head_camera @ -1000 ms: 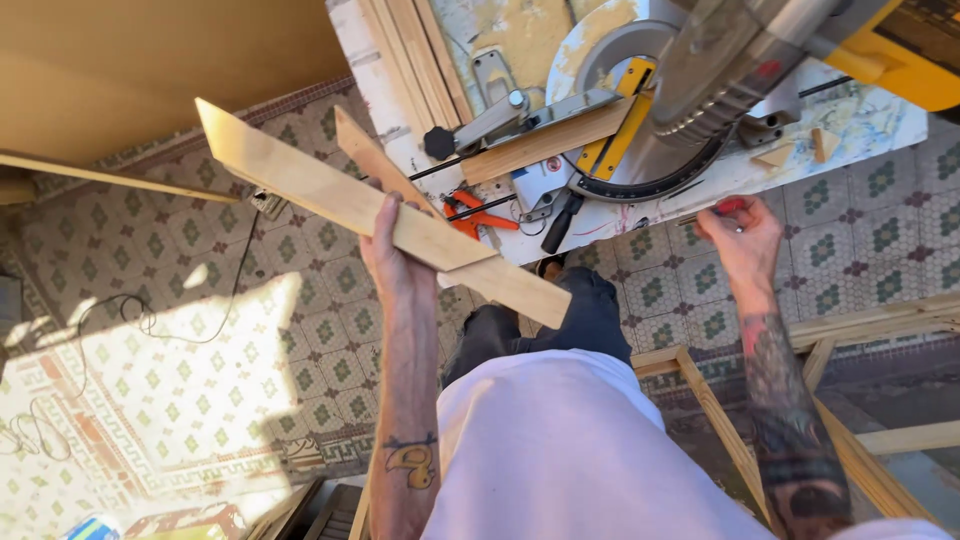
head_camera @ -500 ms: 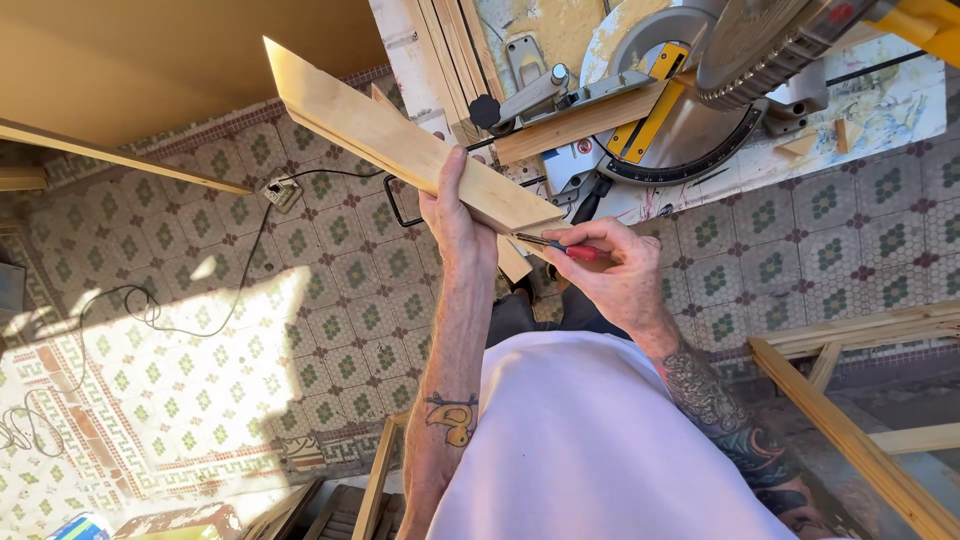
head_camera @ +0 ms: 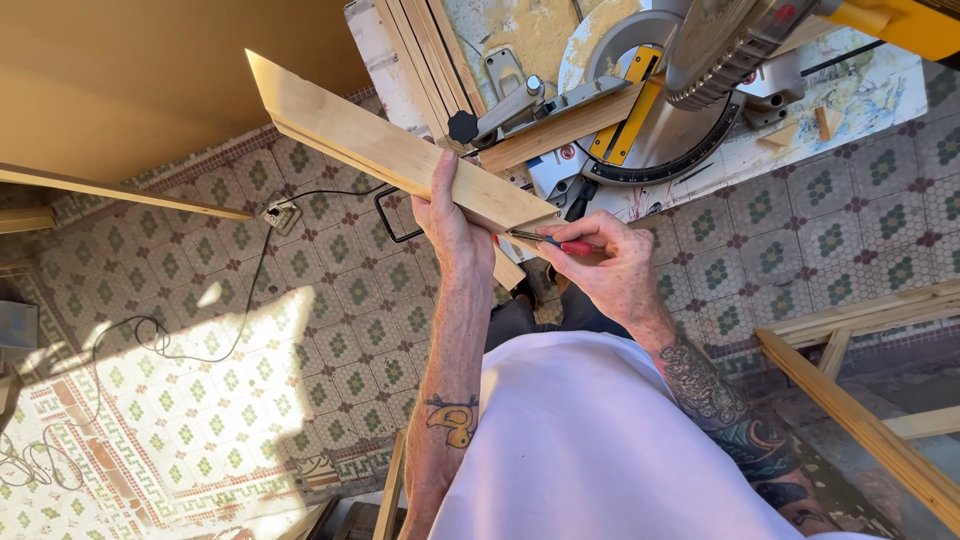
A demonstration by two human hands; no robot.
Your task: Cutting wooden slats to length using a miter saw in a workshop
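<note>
My left hand (head_camera: 452, 222) grips a pale wooden board (head_camera: 372, 148) with mitred ends, holding it up slanted from upper left to lower right. My right hand (head_camera: 608, 262) holds a red pencil (head_camera: 560, 243), its tip touching the board's lower right end. Just beyond the board stands a miter saw (head_camera: 668, 100) with a round metal table and a yellow arm; a wooden strip (head_camera: 560, 128) lies across its fence.
The floor is patterned tile (head_camera: 250, 330) with a black cable (head_camera: 150, 330) and a power socket (head_camera: 277, 213). Wooden frame pieces (head_camera: 860, 420) stand at the right. A long thin strip (head_camera: 120, 192) juts in from the left below a yellow wall (head_camera: 150, 80). Several strips (head_camera: 425, 60) lie left of the saw.
My right hand came off the saw bench, picked up the red pencil and brought it to the board's end. My left hand lifted the board closer and higher.
</note>
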